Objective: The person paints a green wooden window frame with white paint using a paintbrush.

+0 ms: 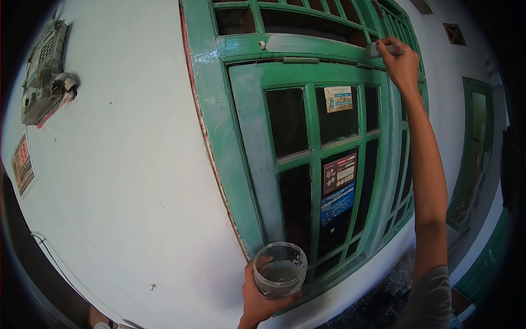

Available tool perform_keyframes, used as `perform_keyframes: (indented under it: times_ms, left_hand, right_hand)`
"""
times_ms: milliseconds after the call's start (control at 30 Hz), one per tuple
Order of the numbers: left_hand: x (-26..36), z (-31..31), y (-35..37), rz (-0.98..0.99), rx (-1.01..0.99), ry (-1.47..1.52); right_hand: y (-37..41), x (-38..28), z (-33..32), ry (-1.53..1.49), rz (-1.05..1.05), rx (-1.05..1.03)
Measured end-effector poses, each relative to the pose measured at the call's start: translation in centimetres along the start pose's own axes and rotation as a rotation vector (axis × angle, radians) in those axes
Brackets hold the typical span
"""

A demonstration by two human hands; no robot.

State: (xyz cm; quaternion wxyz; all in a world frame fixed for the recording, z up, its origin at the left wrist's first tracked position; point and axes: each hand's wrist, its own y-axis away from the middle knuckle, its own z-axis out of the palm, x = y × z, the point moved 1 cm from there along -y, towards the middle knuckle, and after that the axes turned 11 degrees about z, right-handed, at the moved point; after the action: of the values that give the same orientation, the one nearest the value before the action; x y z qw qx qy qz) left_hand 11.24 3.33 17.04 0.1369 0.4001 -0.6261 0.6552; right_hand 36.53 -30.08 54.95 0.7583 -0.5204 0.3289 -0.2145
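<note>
My left hand (258, 299) holds a clear plastic cup (280, 270) with grey paint in it, low in front of the green window frame (219, 126). My right hand (401, 61) is raised high and grips a paintbrush (378, 50) whose bristles press on the frame's upper crossbar (307, 46). A pale grey painted band covers part of that crossbar and a vertical strip (257, 153) on the left of the window sash. The glass panes carry stickers (338, 98).
A white wall (126, 181) spreads to the left, with an electric meter box (44, 71) and a small notice (23, 164) on it. Another green door or window (474, 153) stands on the right. The dark floor (383, 301) lies below.
</note>
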Motion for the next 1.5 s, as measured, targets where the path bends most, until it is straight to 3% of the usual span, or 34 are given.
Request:
perform_keyframes:
  times_ms: [133,233,433,567,700,833,933,1033,1200,1300,1500]
  left_hand:
    - [0.1,-0.2,0.2,-0.015,0.009,0.007]
    - [0.0,-0.2,0.3,-0.017,0.02,0.029]
    - [0.0,-0.3,0.8,-0.018,0.035,0.002]
    - [-0.3,0.1,1.0,-0.022,0.04,0.035]
    - [-0.3,0.1,1.1,-0.02,0.025,0.039]
    - [0.2,0.3,1.1,-0.023,0.034,0.024]
    - [0.2,0.5,0.8,-0.014,0.04,0.036]
    - [0.1,0.8,0.9,-0.01,0.028,0.014]
    - [1.1,1.7,0.9,-0.018,0.029,0.01]
    - [1.0,1.6,1.3,-0.003,0.028,0.023]
    - [1.3,1.4,1.4,-0.027,0.027,0.039]
  right_hand:
    - [0.6,-1.0,2.4,0.032,-0.048,-0.033]
    - [0.9,-4.0,2.5,-0.18,0.082,-0.118]
    - [-0.2,-8.4,1.3,-0.769,0.118,-0.426]
    - [0.4,-10.0,1.9,-0.907,0.159,-0.471]
    - [1.0,-6.9,2.3,-0.764,0.138,-0.437]
    - [0.3,-1.3,1.6,-0.602,0.202,-0.275]
    - [0.0,-1.0,0.3,-0.504,0.241,-0.151]
    - [1.1,-5.6,0.7,-0.864,0.187,-0.247]
    - [3.2,-12.5,4.1,-1.041,0.126,-0.432]
    - [3.8,-11.1,4.7,-1.02,0.151,-0.471]
    - [2.3,-3.7,2.6,-0.763,0.236,-0.262]
